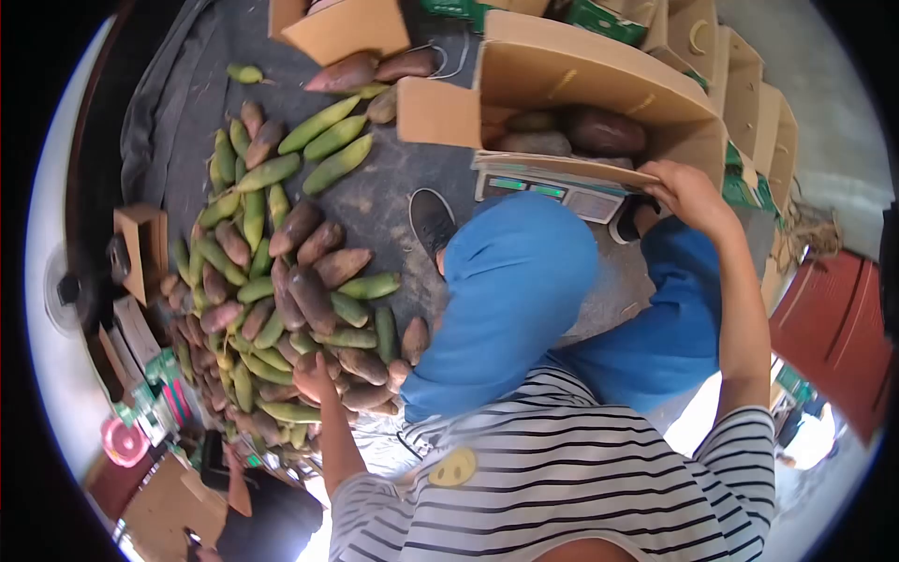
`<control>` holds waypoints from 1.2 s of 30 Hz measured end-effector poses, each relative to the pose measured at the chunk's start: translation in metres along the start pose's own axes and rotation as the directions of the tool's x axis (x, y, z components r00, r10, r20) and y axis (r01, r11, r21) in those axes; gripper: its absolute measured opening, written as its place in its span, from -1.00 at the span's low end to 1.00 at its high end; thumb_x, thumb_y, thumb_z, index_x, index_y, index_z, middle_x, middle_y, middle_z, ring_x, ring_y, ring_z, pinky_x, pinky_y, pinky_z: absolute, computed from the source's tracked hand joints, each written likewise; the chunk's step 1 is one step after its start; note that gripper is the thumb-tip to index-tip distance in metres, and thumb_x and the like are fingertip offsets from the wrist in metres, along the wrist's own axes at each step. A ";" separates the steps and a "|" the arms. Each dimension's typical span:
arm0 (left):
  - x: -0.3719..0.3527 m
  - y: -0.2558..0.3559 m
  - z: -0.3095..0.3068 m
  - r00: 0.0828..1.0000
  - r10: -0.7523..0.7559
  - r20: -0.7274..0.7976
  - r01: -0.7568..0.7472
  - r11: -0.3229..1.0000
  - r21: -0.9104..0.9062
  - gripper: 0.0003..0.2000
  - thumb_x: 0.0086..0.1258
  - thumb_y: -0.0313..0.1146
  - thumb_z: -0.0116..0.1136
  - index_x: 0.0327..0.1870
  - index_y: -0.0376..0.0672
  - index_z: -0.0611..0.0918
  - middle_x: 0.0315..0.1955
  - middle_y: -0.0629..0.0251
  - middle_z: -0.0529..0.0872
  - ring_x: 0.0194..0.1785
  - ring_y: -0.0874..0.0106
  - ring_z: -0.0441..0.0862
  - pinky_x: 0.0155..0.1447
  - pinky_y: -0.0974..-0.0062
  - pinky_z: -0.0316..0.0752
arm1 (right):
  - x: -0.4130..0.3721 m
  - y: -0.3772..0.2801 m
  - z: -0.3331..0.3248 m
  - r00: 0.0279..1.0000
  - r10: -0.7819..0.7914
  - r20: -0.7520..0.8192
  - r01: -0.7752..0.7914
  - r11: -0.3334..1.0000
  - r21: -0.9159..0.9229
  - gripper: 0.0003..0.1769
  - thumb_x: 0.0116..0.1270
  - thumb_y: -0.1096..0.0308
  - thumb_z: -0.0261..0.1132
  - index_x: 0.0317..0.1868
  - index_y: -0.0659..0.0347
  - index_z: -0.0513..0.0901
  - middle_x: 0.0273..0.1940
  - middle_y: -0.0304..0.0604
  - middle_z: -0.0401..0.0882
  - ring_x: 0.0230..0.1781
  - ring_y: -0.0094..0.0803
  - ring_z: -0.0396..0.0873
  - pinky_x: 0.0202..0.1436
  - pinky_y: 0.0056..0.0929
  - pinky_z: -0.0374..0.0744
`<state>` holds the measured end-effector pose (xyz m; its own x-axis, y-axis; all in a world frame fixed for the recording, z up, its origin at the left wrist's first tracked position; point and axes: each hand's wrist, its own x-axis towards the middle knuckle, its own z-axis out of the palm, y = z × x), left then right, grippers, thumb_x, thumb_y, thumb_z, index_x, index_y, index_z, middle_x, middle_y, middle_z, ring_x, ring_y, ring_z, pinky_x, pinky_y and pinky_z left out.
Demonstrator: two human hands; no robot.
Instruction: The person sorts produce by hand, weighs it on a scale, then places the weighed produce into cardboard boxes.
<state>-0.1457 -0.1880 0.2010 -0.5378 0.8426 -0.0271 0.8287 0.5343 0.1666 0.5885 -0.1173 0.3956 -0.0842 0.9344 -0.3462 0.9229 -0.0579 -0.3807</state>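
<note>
My right hand (688,195) is closed on the edge of the front flap of an open cardboard box (599,58). Inside the box lie a large dark reddish-brown fruit (604,131) and some others in shadow. The box stands on a scale (590,204) with green lit displays. At the left, my left hand (314,375) reaches to a big pile of green cucumber-like vegetables (339,164) and brown-purple ones (311,298). Its fingers are on the pile's near side; whether they hold a piece cannot be made out.
Another cardboard box (346,33) stands at the top. More boxes (740,103) are stacked at the upper right. A fan (67,288) is at the left edge. A co-worker in dark clothes (272,520) is at the lower left. My knees are between pile and scale.
</note>
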 end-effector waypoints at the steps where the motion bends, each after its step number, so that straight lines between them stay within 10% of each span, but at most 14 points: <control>1: -0.006 0.015 -0.009 0.997 -0.040 -0.073 0.034 0.997 -0.074 -0.29 -0.01 -0.02 0.46 0.06 -0.41 0.54 -0.01 -0.14 0.56 0.06 -0.04 0.48 0.20 0.14 0.38 | 0.000 0.002 0.001 1.000 -0.008 0.001 0.008 1.000 0.001 -0.80 0.27 0.34 0.21 -0.11 0.18 0.55 -0.22 0.02 0.58 -0.15 0.04 0.54 -0.11 -0.12 0.49; 6: -0.030 0.170 -0.094 0.963 0.227 -0.145 -0.266 0.883 -0.387 -0.37 0.07 -0.08 0.44 0.04 -0.39 0.52 0.01 -0.01 0.52 0.03 0.13 0.51 0.19 0.23 0.38 | 0.000 0.007 0.002 1.000 -0.020 0.021 0.020 1.000 -0.008 -0.82 0.28 0.32 0.20 -0.14 0.18 0.52 -0.24 0.00 0.58 -0.13 0.02 0.54 -0.12 -0.08 0.49; 11: -0.052 0.341 -0.171 0.796 0.517 -0.315 -0.522 0.321 -0.790 -0.34 0.04 -0.14 0.48 0.10 -0.34 0.48 0.03 0.12 0.51 0.08 0.22 0.47 0.25 0.27 0.32 | -0.004 0.014 0.011 1.000 -0.008 -0.011 0.008 0.999 -0.041 -0.79 0.26 0.33 0.23 -0.11 0.15 0.54 -0.25 -0.04 0.58 -0.15 -0.02 0.55 -0.13 -0.12 0.50; 17: -0.095 0.516 -0.217 0.164 0.876 -0.453 -0.911 -0.041 -0.409 -0.37 -0.03 -0.24 0.48 0.10 -0.32 0.51 -0.02 0.12 0.57 0.06 0.20 0.51 0.22 0.29 0.35 | -0.004 0.014 0.008 1.000 0.023 0.017 -0.022 0.999 -0.026 -0.79 0.29 0.29 0.21 -0.13 0.18 0.55 -0.27 -0.02 0.59 -0.14 -0.03 0.57 -0.09 -0.10 0.50; 22: -0.122 0.581 -0.171 0.069 0.990 -0.119 -0.987 0.050 -0.154 -0.45 0.10 -0.25 0.41 0.11 -0.26 0.53 0.02 0.05 0.55 0.09 0.09 0.50 0.19 0.28 0.39 | -0.002 0.015 0.012 1.000 0.011 0.012 -0.010 0.999 -0.040 -0.80 0.29 0.30 0.21 -0.12 0.16 0.56 -0.28 -0.02 0.59 -0.14 -0.04 0.57 -0.08 -0.11 0.51; 28: -0.072 0.520 -0.189 0.277 0.900 -0.337 -0.905 0.127 -0.407 -0.57 0.25 -0.42 0.27 0.15 -0.27 0.51 0.04 0.10 0.55 0.08 0.26 0.52 0.17 0.37 0.41 | -0.003 0.014 0.010 0.999 0.013 0.044 -0.012 1.000 -0.009 -0.79 0.28 0.29 0.22 -0.11 0.16 0.56 -0.26 -0.04 0.59 -0.13 -0.04 0.56 -0.08 -0.11 0.51; 36: 0.006 0.340 -0.110 0.797 0.593 0.116 -0.393 0.654 -0.647 -0.62 0.42 -0.25 0.14 0.13 -0.31 0.52 -0.04 0.16 0.60 -0.06 0.41 0.58 0.05 0.48 0.45 | -0.001 0.027 0.019 0.992 -0.118 -0.044 0.115 0.992 -0.056 -0.69 0.26 0.28 0.23 -0.01 0.18 0.56 -0.12 0.02 0.61 -0.05 0.01 0.54 0.00 -0.13 0.52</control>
<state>0.1154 -0.0084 0.3661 0.0804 0.9961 -0.0369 0.6531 -0.0247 0.7569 0.6064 -0.1268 0.3692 -0.1756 0.9492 -0.2611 0.9265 0.0697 -0.3698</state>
